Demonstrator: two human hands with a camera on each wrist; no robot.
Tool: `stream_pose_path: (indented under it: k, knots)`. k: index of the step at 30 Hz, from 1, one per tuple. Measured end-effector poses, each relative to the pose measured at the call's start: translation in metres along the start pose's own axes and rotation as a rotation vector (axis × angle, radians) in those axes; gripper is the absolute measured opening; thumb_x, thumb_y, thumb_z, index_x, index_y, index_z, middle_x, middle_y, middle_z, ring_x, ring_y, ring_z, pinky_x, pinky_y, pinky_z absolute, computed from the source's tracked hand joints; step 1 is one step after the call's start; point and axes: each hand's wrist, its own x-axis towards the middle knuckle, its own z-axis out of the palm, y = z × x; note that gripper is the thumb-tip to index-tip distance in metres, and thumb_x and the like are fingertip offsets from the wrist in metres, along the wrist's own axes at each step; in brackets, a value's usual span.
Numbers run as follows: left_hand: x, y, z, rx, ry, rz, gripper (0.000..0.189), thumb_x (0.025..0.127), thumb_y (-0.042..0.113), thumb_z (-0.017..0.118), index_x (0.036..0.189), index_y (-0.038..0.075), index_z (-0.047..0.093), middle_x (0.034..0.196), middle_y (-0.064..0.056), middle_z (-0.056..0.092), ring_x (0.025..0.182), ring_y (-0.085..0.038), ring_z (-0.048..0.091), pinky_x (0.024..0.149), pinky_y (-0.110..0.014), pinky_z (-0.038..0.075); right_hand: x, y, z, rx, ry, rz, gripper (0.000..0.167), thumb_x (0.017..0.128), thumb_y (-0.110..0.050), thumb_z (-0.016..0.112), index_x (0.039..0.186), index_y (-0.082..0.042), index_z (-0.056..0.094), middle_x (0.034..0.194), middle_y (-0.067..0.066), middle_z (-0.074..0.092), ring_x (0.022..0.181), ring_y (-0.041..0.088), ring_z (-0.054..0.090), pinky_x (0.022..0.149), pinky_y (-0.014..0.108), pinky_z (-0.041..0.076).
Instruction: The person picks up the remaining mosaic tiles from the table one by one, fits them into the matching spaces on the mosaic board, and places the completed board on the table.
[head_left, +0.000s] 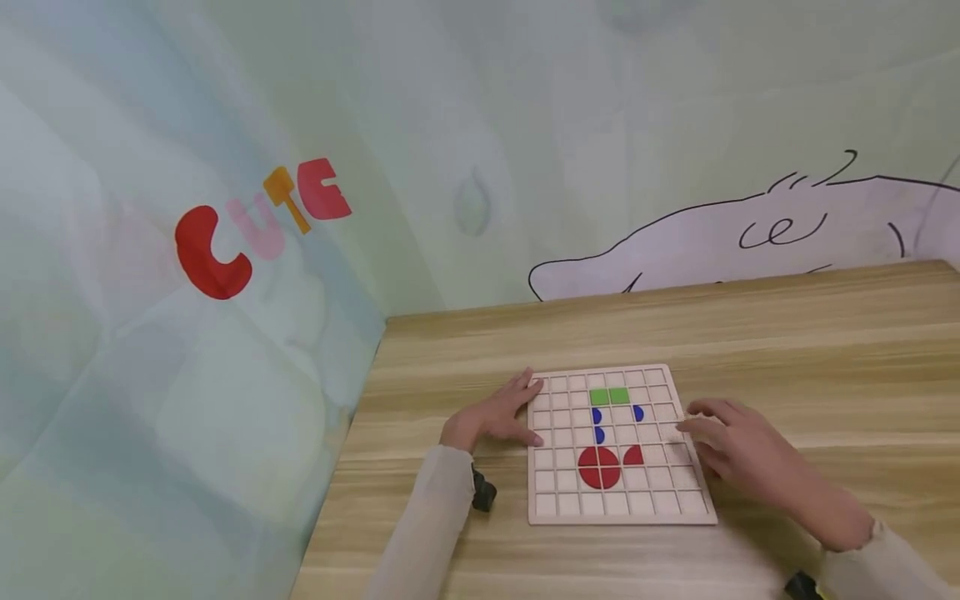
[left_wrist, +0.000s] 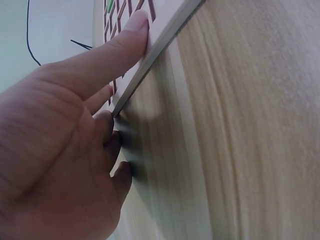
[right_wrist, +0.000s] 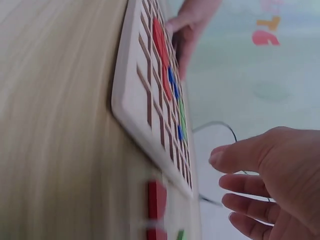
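Observation:
A pale square grid board [head_left: 551, 507] lies on the table. My left hand [head_left: 498, 414] rests at its left edge, the thumb [left_wrist: 131, 35] on the board's face and the other fingers around the far left corner. My right hand [head_left: 750, 454] hovers by the right edge, fingers loosely bent; in the right wrist view nothing is between them. On the board are two green squares [head_left: 599, 397], several blue half-circles [head_left: 597, 436], a red circle [head_left: 591, 477] made of quarter pieces, and a separate red quarter piece [head_left: 634, 456] to its right.
Beside the board's right side, hidden by my hand in the head view, lie red pieces [right_wrist: 156, 200] and a green piece [right_wrist: 180, 235]. A wall with colourful letters [head_left: 213, 258] stands left of the wooden table [head_left: 465, 342]; another wall rises behind it.

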Motion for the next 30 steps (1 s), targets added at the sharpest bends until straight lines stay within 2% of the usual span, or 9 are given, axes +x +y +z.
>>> stream_pose_path:
  k: [4, 7, 10, 11, 14, 16, 18, 24, 30]
  knots:
    - [-0.001, 0.000, 0.000, -0.009, -0.002, -0.004, 0.095, 0.083, 0.040, 0.072, 0.155, 0.022, 0.013, 0.162, 0.002, -0.007, 0.150, -0.017, -0.005, 0.121, -0.042, 0.012, -0.014, 0.015, -0.006, -0.017, 0.064, -0.003, 0.039, 0.058, 0.001, 0.081, 0.094, -0.010, 0.072, 0.102, 0.013, 0.065, 0.092, 0.032, 0.060, 0.075, 0.050, 0.048]
    - [0.000, 0.000, -0.001, -0.005, -0.003, -0.014, 0.094, 0.084, 0.040, 0.072, 0.155, 0.024, 0.012, 0.162, 0.004, -0.007, 0.149, -0.016, -0.005, 0.121, -0.041, 0.012, -0.024, 0.024, -0.006, -0.030, 0.105, -0.012, 0.015, 0.087, -0.026, 0.069, 0.090, -0.011, 0.071, 0.098, 0.012, 0.065, 0.090, 0.032, 0.059, 0.075, 0.046, 0.045]
    - [0.000, 0.000, -0.001, -0.001, -0.002, -0.019, 0.094, 0.083, 0.041, 0.072, 0.155, 0.024, 0.013, 0.162, 0.005, -0.007, 0.150, -0.016, -0.005, 0.121, -0.041, 0.012, -0.031, 0.028, -0.005, -0.028, 0.120, -0.015, 0.056, 0.100, -0.050, 0.032, 0.085, -0.013, 0.071, 0.095, 0.012, 0.065, 0.088, 0.031, 0.059, 0.074, 0.046, 0.044]
    - [0.000, 0.000, -0.001, 0.001, -0.003, -0.021, 0.094, 0.083, 0.041, 0.071, 0.155, 0.025, 0.012, 0.162, 0.005, -0.008, 0.149, -0.015, -0.005, 0.121, -0.041, 0.012, -0.033, 0.028, -0.005, -0.026, 0.106, 0.000, 0.057, 0.099, -0.053, 0.031, 0.084, -0.014, 0.070, 0.095, 0.011, 0.065, 0.088, 0.031, 0.059, 0.074, 0.046, 0.044]
    - [0.000, 0.000, -0.001, -0.001, -0.002, -0.017, 0.094, 0.083, 0.041, 0.071, 0.155, 0.024, 0.012, 0.162, 0.004, -0.008, 0.149, -0.016, -0.005, 0.121, -0.041, 0.012, -0.037, 0.024, -0.006, -0.015, 0.052, 0.050, 0.021, 0.085, -0.039, 0.070, 0.081, -0.018, 0.069, 0.097, 0.011, 0.065, 0.091, 0.032, 0.058, 0.074, 0.051, 0.045]
    - [0.000, 0.000, -0.001, -0.002, -0.004, -0.018, 0.095, 0.084, 0.041, 0.071, 0.155, 0.025, 0.012, 0.162, 0.004, -0.008, 0.149, -0.015, -0.005, 0.121, -0.041, 0.012, -0.038, 0.020, -0.006, -0.017, 0.014, 0.087, 0.021, 0.068, -0.024, 0.085, 0.079, -0.021, 0.067, 0.099, 0.011, 0.065, 0.094, 0.033, 0.057, 0.075, 0.053, 0.045]
    - [-0.001, 0.000, -0.001, -0.007, -0.003, -0.013, 0.095, 0.083, 0.041, 0.072, 0.155, 0.024, 0.012, 0.162, 0.004, -0.007, 0.149, -0.016, -0.005, 0.121, -0.042, 0.012, -0.037, 0.015, -0.004, -0.036, -0.023, 0.123, 0.029, 0.059, -0.020, 0.088, 0.077, -0.024, 0.065, 0.100, 0.010, 0.065, 0.097, 0.032, 0.056, 0.077, 0.054, 0.044]
    - [-0.001, 0.000, -0.001, -0.012, -0.004, -0.011, 0.095, 0.083, 0.041, 0.072, 0.155, 0.023, 0.012, 0.162, 0.003, -0.007, 0.149, -0.017, -0.005, 0.121, -0.042, 0.011, -0.034, 0.007, 0.000, -0.056, -0.104, 0.200, 0.025, 0.063, -0.028, 0.087, 0.074, -0.023, 0.064, 0.105, 0.013, 0.063, 0.103, 0.037, 0.051, 0.082, 0.058, 0.040]
    - [-0.001, 0.000, 0.000, -0.019, -0.009, -0.017, 0.094, 0.083, 0.041, 0.072, 0.155, 0.024, 0.013, 0.162, 0.003, -0.007, 0.150, -0.017, -0.006, 0.121, -0.042, 0.011, -0.032, 0.004, -0.001, -0.055, -0.093, 0.185, 0.025, 0.062, -0.022, 0.087, 0.072, -0.022, 0.064, 0.103, 0.011, 0.062, 0.103, 0.035, 0.050, 0.081, 0.056, 0.040]
